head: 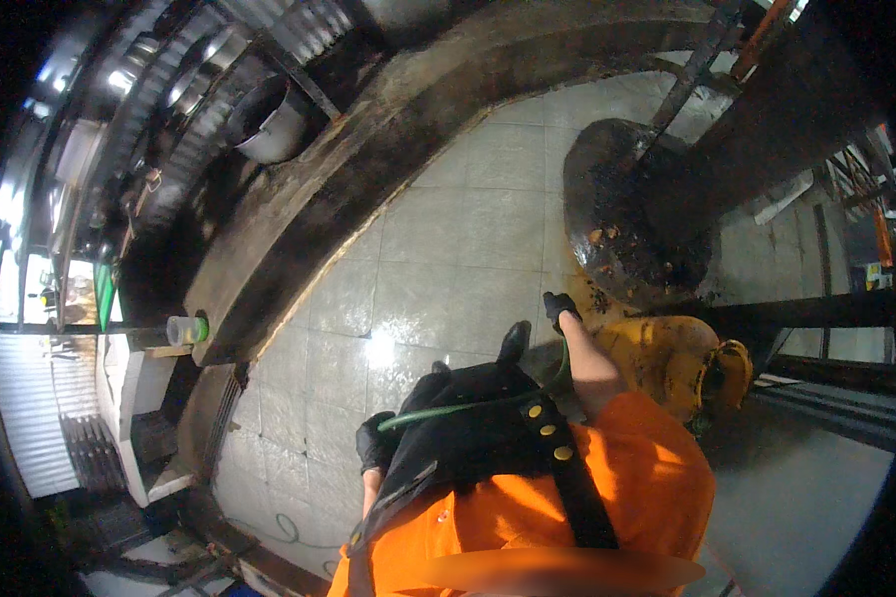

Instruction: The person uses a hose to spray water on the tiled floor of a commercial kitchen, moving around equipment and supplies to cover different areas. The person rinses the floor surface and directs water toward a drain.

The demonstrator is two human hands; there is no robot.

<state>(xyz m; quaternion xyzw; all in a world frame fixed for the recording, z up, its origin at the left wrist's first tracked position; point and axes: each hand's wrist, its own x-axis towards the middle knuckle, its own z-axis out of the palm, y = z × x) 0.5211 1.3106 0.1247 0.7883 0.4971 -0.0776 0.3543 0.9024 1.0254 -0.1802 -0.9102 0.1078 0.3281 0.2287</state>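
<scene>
My left hand (pixel 377 442), in a black glove, is closed around a green hose (pixel 455 412) at my left side. From there the hose crosses the front of my black apron (pixel 470 425) and runs up to my right hand (pixel 561 309). That hand, also gloved in black, is stretched forward with its fingers closed on the hose near its end; the nozzle end is hard to make out. Just beyond it lies a dark, wet, rounded surface (pixel 612 216) with brownish scraps on it. Brown residue (pixel 584 292) stains the floor tiles beside it.
A yellow gas cylinder (pixel 649 358) stands by my right arm. Wet grey tiles (pixel 455 224) cover the floor, bounded by a raised concrete ledge (pixel 328 201). A metal pot (pixel 276 130) and a clear plastic container (pixel 185 330) are at left. Hose loops (pixel 287 528) lie behind left.
</scene>
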